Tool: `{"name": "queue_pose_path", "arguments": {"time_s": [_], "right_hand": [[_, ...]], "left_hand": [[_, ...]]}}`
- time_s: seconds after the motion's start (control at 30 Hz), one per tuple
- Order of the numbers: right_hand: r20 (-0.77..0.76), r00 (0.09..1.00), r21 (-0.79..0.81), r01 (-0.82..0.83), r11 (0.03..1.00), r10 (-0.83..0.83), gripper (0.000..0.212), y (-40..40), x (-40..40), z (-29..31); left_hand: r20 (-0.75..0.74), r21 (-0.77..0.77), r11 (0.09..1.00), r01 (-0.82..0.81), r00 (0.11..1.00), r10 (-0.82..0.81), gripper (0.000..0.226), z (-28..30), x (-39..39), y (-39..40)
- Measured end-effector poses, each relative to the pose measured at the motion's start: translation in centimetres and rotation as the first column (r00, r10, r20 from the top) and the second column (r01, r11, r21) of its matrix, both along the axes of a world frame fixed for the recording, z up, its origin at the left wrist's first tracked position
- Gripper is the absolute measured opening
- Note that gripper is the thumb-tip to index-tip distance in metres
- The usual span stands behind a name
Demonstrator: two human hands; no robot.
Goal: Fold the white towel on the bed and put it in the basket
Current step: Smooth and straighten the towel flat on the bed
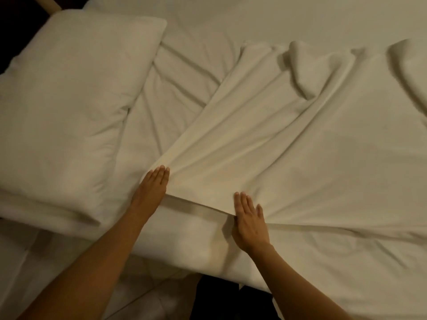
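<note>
The white towel (288,135) lies spread and rumpled over the bed (300,19), filling the centre and right of the frame; long creases fan out from its near edge toward the upper right, where the cloth bunches into raised folds; the left hand (153,183) lies flat at the lower centre-left, fingers (161,173) straight and together, palm down at the towel's near left corner, gripping nothing; the right hand (250,221) is at the lower centre, also flat with fingers extended, pressing on the towel's near edge where the creases gather, its thumb side at the hem; both bare forearms run in from the bottom of the frame; a white pillow (69,100) fills the upper left, lying just beside the towel on the wrinkled sheet; a dark gap of floor (215,301) shows at the bottom centre, below the mattress edge
</note>
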State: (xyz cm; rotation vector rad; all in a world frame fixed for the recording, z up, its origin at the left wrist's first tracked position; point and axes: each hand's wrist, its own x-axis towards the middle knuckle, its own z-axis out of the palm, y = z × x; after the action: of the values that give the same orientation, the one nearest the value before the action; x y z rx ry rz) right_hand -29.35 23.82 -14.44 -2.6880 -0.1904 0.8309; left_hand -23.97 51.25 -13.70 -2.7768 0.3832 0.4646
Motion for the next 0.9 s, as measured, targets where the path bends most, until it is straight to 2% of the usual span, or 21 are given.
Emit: {"name": "queue_pose_path", "arguments": {"time_s": [0.13, 0.2, 0.27, 0.43, 0.6, 0.8, 0.9], "right_hand": [[-0.053, 0.995, -0.078, -0.085, 0.993, 0.081, 0.063, -0.2, -0.1, -2.2], [-0.082, 0.99, -0.1, -0.123, 0.987, 0.115, 0.072, 0.0, -0.4, -3.0], [-0.109, 0.988, -0.1, -0.119, 0.988, 0.108, 0.082, 0.3, -0.3, -3.3], [-0.146, 0.984, -0.077, -0.116, 0.99, 0.104, 0.065, -0.1, 0.3, -2.5], [-0.078, 0.997, -0.031, -0.005, 1.0, 0.003, 0.077, -0.4, 0.9, -0.8], [0.003, 0.989, -0.09, 0.149, 0.985, -0.149, 0.061, -2.1, 5.9, -0.1], [0.047, 0.976, -0.105, 0.217, 0.971, -0.213, 0.061, -3.5, 9.0, 0.1]], "left_hand": [[-0.07, -0.075, 0.993, -0.095, 0.994, 0.089, 0.066, -2.0, -0.7, -0.8], [-0.13, -0.085, 0.982, -0.169, 0.979, 0.157, 0.063, -3.1, -1.0, -1.1], [-0.12, -0.11, 0.974, -0.195, 0.976, 0.182, 0.062, -3.7, -1.4, -1.3], [-0.156, -0.192, 0.956, -0.222, 0.969, 0.194, 0.066, -3.6, -1.2, -0.8], [-0.21, -0.241, 0.942, -0.234, 0.96, 0.185, 0.071, -1.8, -0.7, -0.7], [-0.156, -0.374, 0.9, -0.223, 0.972, 0.176, 0.067, 0.1, 1.9, -2.0], [-0.149, -0.358, 0.911, -0.206, 0.976, 0.161, 0.06, 0.2, 4.4, -3.9]]}}
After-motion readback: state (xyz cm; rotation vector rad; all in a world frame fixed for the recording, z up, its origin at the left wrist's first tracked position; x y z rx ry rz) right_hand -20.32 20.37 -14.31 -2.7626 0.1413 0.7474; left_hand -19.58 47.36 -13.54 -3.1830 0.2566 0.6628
